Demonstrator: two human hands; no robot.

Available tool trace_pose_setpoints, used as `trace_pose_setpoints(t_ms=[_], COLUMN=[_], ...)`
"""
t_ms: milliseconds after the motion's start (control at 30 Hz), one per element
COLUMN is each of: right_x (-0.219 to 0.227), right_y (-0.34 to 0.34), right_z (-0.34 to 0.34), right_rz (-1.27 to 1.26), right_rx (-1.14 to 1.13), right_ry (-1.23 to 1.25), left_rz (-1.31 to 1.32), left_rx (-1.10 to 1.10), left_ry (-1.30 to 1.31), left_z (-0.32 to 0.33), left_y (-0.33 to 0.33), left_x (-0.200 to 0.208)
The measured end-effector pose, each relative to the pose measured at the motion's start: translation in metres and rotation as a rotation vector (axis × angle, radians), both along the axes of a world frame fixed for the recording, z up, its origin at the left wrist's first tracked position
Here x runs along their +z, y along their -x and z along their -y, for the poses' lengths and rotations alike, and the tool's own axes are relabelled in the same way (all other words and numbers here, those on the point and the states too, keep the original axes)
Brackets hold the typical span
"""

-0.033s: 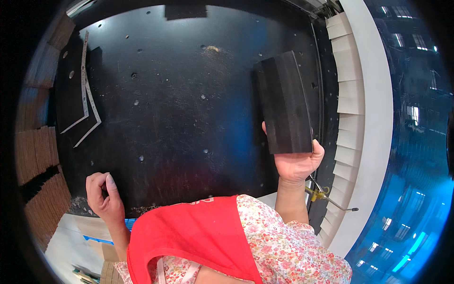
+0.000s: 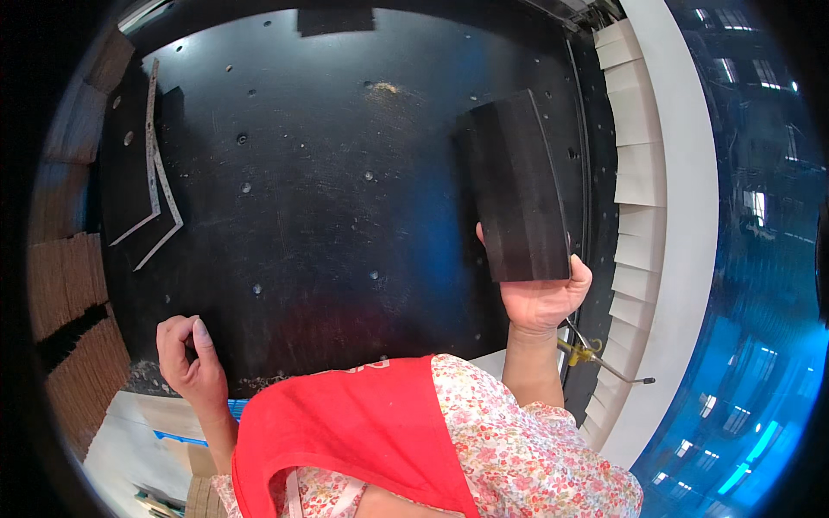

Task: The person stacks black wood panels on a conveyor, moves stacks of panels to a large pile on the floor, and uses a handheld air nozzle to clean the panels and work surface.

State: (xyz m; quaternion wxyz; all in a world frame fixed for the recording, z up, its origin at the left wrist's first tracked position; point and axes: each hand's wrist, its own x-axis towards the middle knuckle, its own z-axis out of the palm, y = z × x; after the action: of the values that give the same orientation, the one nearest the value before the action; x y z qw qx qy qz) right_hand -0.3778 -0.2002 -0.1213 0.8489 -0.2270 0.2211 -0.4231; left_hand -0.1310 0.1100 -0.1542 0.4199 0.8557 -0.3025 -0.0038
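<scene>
My right hand holds a dark, oblong black slab with faint lengthwise bands. Its thumb lies at the slab's lower right corner, a fingertip shows at the left edge, and the other fingers are hidden behind. The slab's long side points away from me, over the right part of the black table. At the table's near left edge, my left hand is closed with curled fingers, the thumb lying along them; nothing shows in it.
Two thin L-shaped metal squares lie at the far left. Brown cardboard stacks line the left side. Overlapping white sheets run along the right, near a metal rod with a yellow fitting. A dark block sits at the far edge.
The slab has tilted slightly in my right hand, its far end shifting a little left and showing more of its broad face. My left hand stays where it was.
</scene>
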Motion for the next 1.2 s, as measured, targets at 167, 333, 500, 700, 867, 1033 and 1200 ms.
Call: trace_pose_setpoints(t_ms=[167, 333, 500, 700, 867, 1033, 1200], right_x=[-0.007, 0.01, 0.011, -0.008, -0.051, -0.074, -0.064], right_y=[0.008, -0.01, -0.022, -0.072, -0.123, -0.139, -0.144], right_z=[-0.002, -0.018, -0.014, 0.048, 0.174, 0.307, 0.375], right_rz=[0.052, -0.643, -1.574, -1.529, -1.508, -1.668, -1.794], right_rx=[0.085, -0.058, 0.343, 0.034, -0.393, -0.351, -0.328], right_ry=[0.085, 0.621, 1.667, 1.832, 1.98, 1.605, 1.551], left_rz=[0.01, 0.022, 0.058, 0.067, 0.113, 0.119, 0.127], left_rx=[0.004, 0.008, -0.004, 0.023, 0.047, 0.085, 0.146], left_ry=[-0.011, -0.016, 0.012, 0.023, -0.011, -0.027, -0.081], left_z=[-0.002, -0.001, 0.005, 0.004, 0.002, 0.011, 0.004], left_y=[0.0, 0.0, 0.0, 0.0, 0.001, 0.002, 0.003], left_x=[0.001, 0.001, 0.003, 0.002, 0.0, 0.004, -0.001])
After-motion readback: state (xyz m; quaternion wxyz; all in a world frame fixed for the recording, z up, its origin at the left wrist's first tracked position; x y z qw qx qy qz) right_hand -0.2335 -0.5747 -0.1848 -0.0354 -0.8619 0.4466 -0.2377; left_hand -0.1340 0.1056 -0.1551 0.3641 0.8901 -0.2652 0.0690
